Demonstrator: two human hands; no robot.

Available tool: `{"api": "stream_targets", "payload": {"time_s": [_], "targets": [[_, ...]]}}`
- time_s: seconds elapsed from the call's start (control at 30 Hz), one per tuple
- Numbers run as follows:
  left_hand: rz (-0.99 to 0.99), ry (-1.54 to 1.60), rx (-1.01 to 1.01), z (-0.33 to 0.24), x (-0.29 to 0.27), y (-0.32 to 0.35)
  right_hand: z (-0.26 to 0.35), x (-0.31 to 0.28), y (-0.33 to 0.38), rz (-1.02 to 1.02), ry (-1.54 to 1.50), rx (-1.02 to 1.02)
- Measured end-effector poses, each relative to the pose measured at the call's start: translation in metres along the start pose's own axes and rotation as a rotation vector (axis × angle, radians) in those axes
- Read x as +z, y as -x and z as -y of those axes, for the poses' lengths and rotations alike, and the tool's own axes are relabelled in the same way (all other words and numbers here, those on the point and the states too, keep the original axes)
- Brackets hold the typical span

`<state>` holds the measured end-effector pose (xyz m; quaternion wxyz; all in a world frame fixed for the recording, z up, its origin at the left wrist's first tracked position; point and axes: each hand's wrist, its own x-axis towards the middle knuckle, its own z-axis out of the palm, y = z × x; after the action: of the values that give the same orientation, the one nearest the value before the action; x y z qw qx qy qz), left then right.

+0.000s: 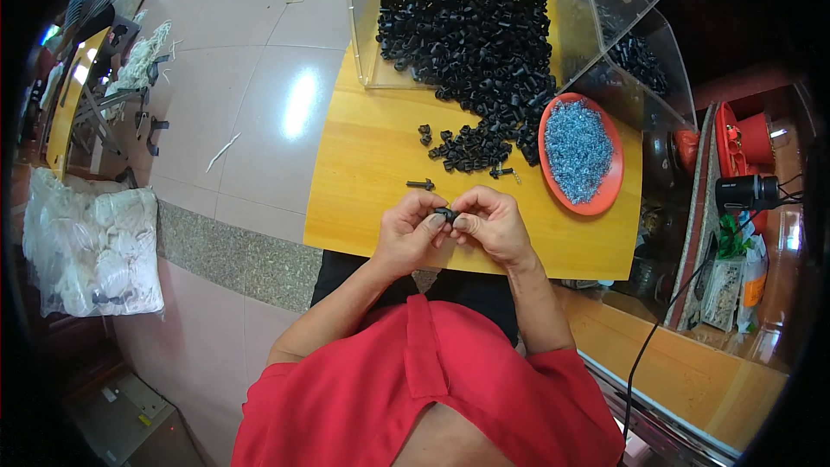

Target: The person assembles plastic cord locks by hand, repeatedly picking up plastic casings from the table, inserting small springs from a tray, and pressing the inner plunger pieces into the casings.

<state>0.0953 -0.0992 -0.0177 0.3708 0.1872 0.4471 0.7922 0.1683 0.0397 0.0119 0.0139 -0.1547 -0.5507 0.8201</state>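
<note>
Near the front edge of the yellow table [363,199], my left hand [410,229] and my right hand [493,223] meet, both closed in a pinch on one small black plastic part [447,214]. Its exact kind is too small to tell. Just beyond my left hand lies a single black part [420,184] with a stem. Another black part [500,172] with a bit of shiny metal lies past my right hand. Farther off is a heap of black plastic parts [471,43]. To the right stands a red oval plate [616,169] full of small bluish metallic pieces [577,149].
A clear plastic bin [361,26] lies tipped at the table's far side, the heap spilling from it. Another clear bin [679,95] holds more black parts. A black cable [644,363] hangs at the right. A bag of white material [93,246] sits on the floor at left.
</note>
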Motion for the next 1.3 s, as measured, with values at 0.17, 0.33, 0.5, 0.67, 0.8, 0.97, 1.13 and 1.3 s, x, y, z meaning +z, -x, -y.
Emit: {"api": "stream_targets", "payload": {"time_s": [0.17, 0.33, 0.5, 0.67, 0.8, 0.97, 1.13, 1.3], "targets": [[0.019, -0.035, 0.031, -0.001, 0.002, -0.001, -0.001, -0.002, -0.004, 0.026, 0.026, 0.004], [0.053, -0.078, 0.006, -0.001, 0.005, -0.002, 0.018, 0.001, 0.006, -0.071, 0.199, 0.108], [0.007, -0.093, 0.013, -0.001, 0.007, 0.003, 0.073, -0.018, 0.016, -0.258, 0.490, -0.120], [0.096, -0.036, 0.001, 0.006, 0.004, -0.004, 0.166, -0.105, 0.002, -0.620, 0.093, -0.709], [0.091, -0.061, 0.013, 0.002, 0.004, -0.002, 0.176, -0.133, -0.016, -0.640, 0.098, -0.576], [0.084, -0.138, -0.043, -0.002, 0.006, 0.002, 0.093, -0.083, -0.002, -0.728, 0.536, -0.448], [0.189, -0.717, 0.394, -0.040, 0.008, -0.023, 0.008, -0.049, 0.014, -0.649, 0.717, -0.459], [0.075, -1.313, 0.697, -0.068, -0.010, -0.110, -0.008, -0.032, 0.015, -0.662, 0.816, -0.575]]}}
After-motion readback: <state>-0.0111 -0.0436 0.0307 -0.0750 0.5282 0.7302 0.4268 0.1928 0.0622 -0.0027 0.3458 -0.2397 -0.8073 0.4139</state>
